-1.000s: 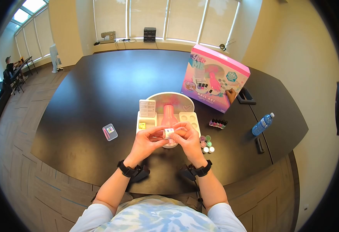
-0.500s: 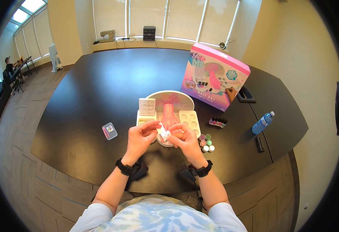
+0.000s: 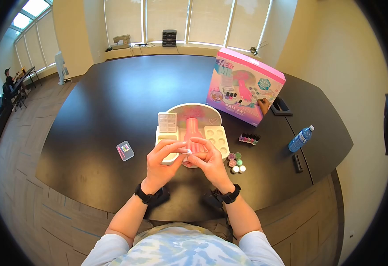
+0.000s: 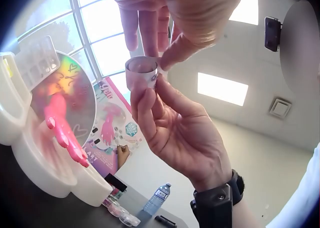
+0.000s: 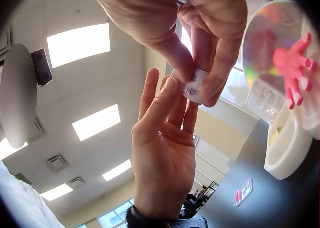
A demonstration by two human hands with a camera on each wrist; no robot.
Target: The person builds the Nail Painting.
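A small roll of white sticker strip (image 4: 143,78) with tiny printed designs is held up between both hands. My right hand (image 3: 212,165) grips the roll between thumb and fingers. At the strip's edge, my left hand (image 3: 161,158) pinches with its thumb against the fingers; its other fingers extend behind the roll in the left wrist view. Tiny dark prints show on the roll's side in the right wrist view. Just beyond the hands stands a white nail station (image 3: 172,136) with a pink model hand (image 3: 192,128) and a rounded, shiny backboard (image 3: 176,111).
Right of the station are several small glitter pots (image 3: 239,162) and a row of nail polish bottles (image 3: 250,139). A nail art box (image 3: 242,88) stands behind them, with a water bottle (image 3: 301,139) farther right. On the left lies a clear case (image 3: 125,151).
The strip's loose end, lifted up by the left hand half a second ago, is now mostly covered by the fingers. Both hands remain close together before the station.
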